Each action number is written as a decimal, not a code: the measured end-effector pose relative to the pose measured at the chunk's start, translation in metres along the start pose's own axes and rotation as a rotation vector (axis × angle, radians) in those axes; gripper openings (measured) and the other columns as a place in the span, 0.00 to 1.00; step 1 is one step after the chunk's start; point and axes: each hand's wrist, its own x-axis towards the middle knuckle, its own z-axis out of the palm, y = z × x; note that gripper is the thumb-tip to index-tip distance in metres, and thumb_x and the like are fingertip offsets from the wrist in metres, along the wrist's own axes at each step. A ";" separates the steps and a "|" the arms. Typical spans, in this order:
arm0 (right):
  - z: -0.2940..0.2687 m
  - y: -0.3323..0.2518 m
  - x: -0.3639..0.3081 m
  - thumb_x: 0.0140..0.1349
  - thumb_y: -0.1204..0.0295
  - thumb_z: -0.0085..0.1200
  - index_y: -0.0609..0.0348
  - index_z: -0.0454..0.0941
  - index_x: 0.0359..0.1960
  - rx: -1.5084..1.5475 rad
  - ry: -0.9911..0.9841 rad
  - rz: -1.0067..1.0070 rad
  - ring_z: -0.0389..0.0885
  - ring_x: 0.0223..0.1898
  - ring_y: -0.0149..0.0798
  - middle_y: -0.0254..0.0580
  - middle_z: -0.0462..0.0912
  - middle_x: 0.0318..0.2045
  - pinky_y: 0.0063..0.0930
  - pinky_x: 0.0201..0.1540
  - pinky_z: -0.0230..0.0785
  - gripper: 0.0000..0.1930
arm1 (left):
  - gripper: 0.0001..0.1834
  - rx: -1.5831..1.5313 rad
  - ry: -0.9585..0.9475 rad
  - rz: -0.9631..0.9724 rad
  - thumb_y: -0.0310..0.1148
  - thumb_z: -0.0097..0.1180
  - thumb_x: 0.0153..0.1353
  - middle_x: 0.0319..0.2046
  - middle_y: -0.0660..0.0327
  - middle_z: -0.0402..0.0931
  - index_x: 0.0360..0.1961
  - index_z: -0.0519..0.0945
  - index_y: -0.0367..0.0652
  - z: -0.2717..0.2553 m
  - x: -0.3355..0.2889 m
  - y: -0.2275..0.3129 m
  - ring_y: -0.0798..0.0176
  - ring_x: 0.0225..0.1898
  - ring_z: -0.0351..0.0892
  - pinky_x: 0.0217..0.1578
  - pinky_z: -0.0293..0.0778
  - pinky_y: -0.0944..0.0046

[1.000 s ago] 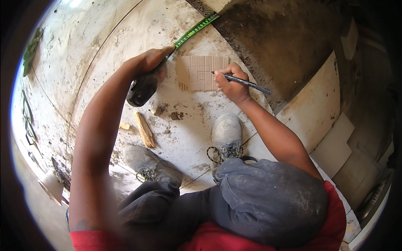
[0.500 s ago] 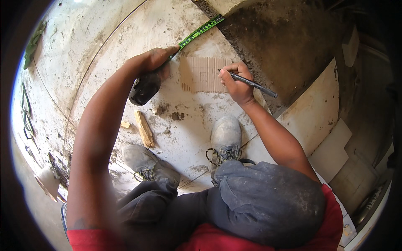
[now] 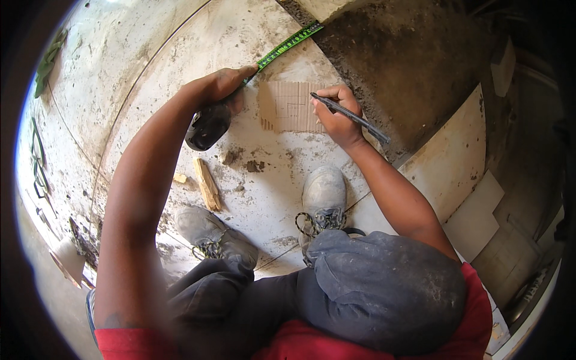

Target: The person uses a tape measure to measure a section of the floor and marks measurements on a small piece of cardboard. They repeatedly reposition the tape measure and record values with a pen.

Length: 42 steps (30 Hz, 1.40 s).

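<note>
Hands apart, the left hand (image 3: 221, 86) grips a green-bladed tape measure (image 3: 289, 47) while the right hand (image 3: 342, 123) pinches a black marker (image 3: 360, 119) over the upper-centre cardboard (image 3: 293, 114), best held flat for clean strokes.

My black-cased tape measure (image 3: 209, 128) has its green blade (image 3: 289, 45) drawn out, slanting away rightward. I hold a slim dark marker (image 3: 354, 116) tilted over the flat, tan corrugated cardboard piece (image 3: 293, 124) bearing thin lines.

Left fingers (image 3: 245, 71) holding tape measure (image 3: 289, 44), right fingers (image 3: 336, 91) holding marker (image 3: 361, 120), cardboard (image 3: 291, 108)
</note>
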 end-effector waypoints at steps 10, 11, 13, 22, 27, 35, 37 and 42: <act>0.005 0.009 0.009 0.57 0.72 0.64 0.59 0.75 0.35 -0.037 -0.006 0.070 0.82 0.26 0.31 0.39 0.82 0.24 0.26 0.29 0.74 0.10 | 0.44 -0.022 0.001 -0.034 0.68 0.33 0.67 0.15 0.58 0.75 0.15 0.78 0.39 0.000 0.008 -0.006 0.62 0.17 0.76 0.25 0.75 0.61; 0.006 0.008 0.009 0.55 0.71 0.64 0.57 0.76 0.34 -0.029 0.004 0.092 0.83 0.26 0.35 0.40 0.83 0.24 0.29 0.31 0.74 0.10 | 0.44 -0.032 0.000 -0.049 0.68 0.33 0.67 0.15 0.58 0.75 0.15 0.78 0.39 0.000 0.009 -0.007 0.62 0.17 0.76 0.25 0.75 0.61; 0.006 0.007 0.009 0.55 0.71 0.64 0.57 0.76 0.34 -0.065 0.011 0.050 0.83 0.26 0.35 0.40 0.83 0.23 0.29 0.31 0.74 0.10 | 0.44 -0.046 0.000 -0.066 0.68 0.34 0.67 0.15 0.58 0.75 0.15 0.78 0.39 0.000 0.011 -0.008 0.62 0.17 0.76 0.25 0.75 0.61; 0.004 0.000 0.008 0.57 0.72 0.65 0.61 0.76 0.35 -0.107 -0.015 0.002 0.77 0.27 0.25 0.35 0.80 0.25 0.23 0.33 0.71 0.10 | 0.44 -0.041 -0.014 -0.063 0.69 0.35 0.67 0.14 0.58 0.75 0.14 0.78 0.39 0.000 0.006 -0.003 0.62 0.16 0.75 0.25 0.75 0.63; 0.004 0.003 0.008 0.55 0.70 0.63 0.58 0.75 0.33 -0.085 0.001 0.009 0.83 0.26 0.33 0.40 0.83 0.24 0.28 0.31 0.73 0.09 | 0.44 -0.015 0.008 -0.031 0.68 0.33 0.68 0.15 0.57 0.76 0.15 0.78 0.38 0.000 0.006 -0.004 0.62 0.17 0.76 0.26 0.75 0.62; 0.007 0.011 0.008 0.55 0.70 0.64 0.58 0.76 0.32 0.030 0.005 0.130 0.81 0.26 0.32 0.39 0.83 0.24 0.27 0.31 0.73 0.09 | 0.44 -0.010 -0.009 -0.011 0.68 0.32 0.68 0.16 0.56 0.76 0.17 0.79 0.37 0.000 0.008 -0.005 0.62 0.18 0.77 0.28 0.76 0.61; 0.005 0.011 0.007 0.55 0.70 0.64 0.58 0.76 0.33 0.052 0.028 0.099 0.81 0.26 0.30 0.38 0.83 0.24 0.27 0.32 0.73 0.09 | 0.44 -0.011 -0.006 -0.015 0.68 0.32 0.68 0.16 0.56 0.76 0.17 0.79 0.37 -0.001 0.008 -0.005 0.62 0.18 0.76 0.27 0.76 0.61; -0.002 0.011 0.007 0.55 0.71 0.64 0.59 0.76 0.33 0.094 0.050 0.091 0.79 0.27 0.29 0.37 0.82 0.25 0.26 0.33 0.73 0.10 | 0.44 -0.016 0.016 -0.024 0.68 0.33 0.68 0.15 0.56 0.76 0.16 0.78 0.38 0.001 0.007 -0.004 0.62 0.17 0.76 0.26 0.76 0.61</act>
